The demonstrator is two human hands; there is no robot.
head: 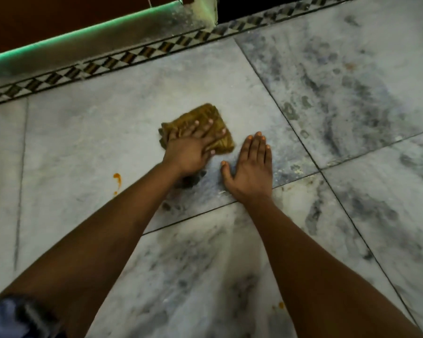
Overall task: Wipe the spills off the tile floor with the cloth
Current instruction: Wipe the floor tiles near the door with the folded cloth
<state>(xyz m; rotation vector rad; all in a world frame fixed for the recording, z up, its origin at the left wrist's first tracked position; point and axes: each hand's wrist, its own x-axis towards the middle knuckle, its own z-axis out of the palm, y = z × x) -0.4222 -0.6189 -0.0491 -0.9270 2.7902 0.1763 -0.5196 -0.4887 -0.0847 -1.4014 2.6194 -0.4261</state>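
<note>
A folded mustard-yellow cloth (205, 115) lies on the grey marbled tile floor (95, 142). My left hand (191, 147) presses flat on top of the cloth, fingers spread over it. Just to its right, my right hand (250, 167) rests palm down on the bare tile, fingers apart and holding nothing. An orange spill (117, 178) marks the tile to the left of my left forearm, with a smaller drop below it. Another small orange spot (280, 305) sits near the bottom, beside my right forearm.
A checkered border strip (132, 57) runs along the far edge of the floor, with a step lit green (83, 35) behind it. A dark doorway gap (254, 6) opens at the top. Dark grout lines cross the tiles to the right.
</note>
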